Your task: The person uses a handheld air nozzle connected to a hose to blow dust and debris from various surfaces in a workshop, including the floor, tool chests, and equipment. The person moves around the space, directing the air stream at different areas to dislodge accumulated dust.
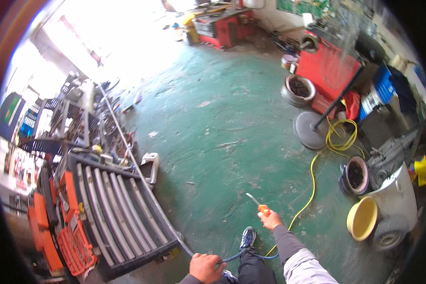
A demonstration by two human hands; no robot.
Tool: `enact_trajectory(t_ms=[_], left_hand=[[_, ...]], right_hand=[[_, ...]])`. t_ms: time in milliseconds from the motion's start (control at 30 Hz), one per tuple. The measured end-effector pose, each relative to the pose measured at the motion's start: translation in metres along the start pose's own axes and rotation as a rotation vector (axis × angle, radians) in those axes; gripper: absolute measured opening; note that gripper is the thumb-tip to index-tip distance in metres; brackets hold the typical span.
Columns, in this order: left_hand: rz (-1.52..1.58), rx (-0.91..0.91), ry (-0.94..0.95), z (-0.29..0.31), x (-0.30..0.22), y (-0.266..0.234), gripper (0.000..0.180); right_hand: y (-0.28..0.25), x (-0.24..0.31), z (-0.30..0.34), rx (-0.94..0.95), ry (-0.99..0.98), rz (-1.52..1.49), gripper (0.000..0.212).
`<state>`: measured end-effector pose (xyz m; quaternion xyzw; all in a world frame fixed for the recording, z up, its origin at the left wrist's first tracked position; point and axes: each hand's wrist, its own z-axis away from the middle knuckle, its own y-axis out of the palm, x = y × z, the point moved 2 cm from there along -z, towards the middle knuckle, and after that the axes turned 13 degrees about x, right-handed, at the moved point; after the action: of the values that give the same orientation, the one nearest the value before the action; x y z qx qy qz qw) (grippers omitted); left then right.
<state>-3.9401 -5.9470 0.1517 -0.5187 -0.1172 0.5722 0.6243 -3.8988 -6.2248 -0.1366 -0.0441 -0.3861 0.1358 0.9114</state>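
Note:
My left hand (206, 268) is closed at the near end of a long pale pole (119, 128), which slants away over the side of a ribbed grille panel (118, 213). A blue hose (234, 257) emerges beside these fingers and passes in front of my legs toward my right arm. My right hand (270, 220) is wrapped round the orange handle of a tool (263, 208). Its narrow, pale, slightly curved tip points forward and left above the green floor. The tool's exact kind is unclear.
A yellow hose (312, 182) trails from coils beside a round stand base (309, 130). Metal parts (111, 120) crowd the left, with orange panels (66, 199) nearer. At right are a yellow basin (362, 218), a small tyre (390, 233), a rim (298, 91) and a red cabinet (326, 66).

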Motion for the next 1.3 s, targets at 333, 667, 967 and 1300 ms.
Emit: enact_trajectory(t_ms=[333, 667, 967, 1300], left_hand=[[0.367, -0.224, -0.164, -0.116, 0.039, -0.048, 0.016], [0.177, -0.023, 0.293, -0.233, 0.038, -0.042, 0.021], [0.601, 0.226, 0.399, -0.309, 0.038, -0.105, 0.024], [1.183, 0.371, 0.058, -0.472, 0.029, -0.195, 0.025]], right_hand=[[-0.083, -0.277, 0.045, -0.605, 0.368, -1.63, 0.035], [-0.006, -0.166, -0.117, -0.198, 0.5, -0.749, 0.03], [-0.18, -0.012, -0.249, -0.391, 0.481, -1.124, 0.033], [-0.336, 0.101, -0.379, -0.43, 0.34, -0.68, 0.03]])
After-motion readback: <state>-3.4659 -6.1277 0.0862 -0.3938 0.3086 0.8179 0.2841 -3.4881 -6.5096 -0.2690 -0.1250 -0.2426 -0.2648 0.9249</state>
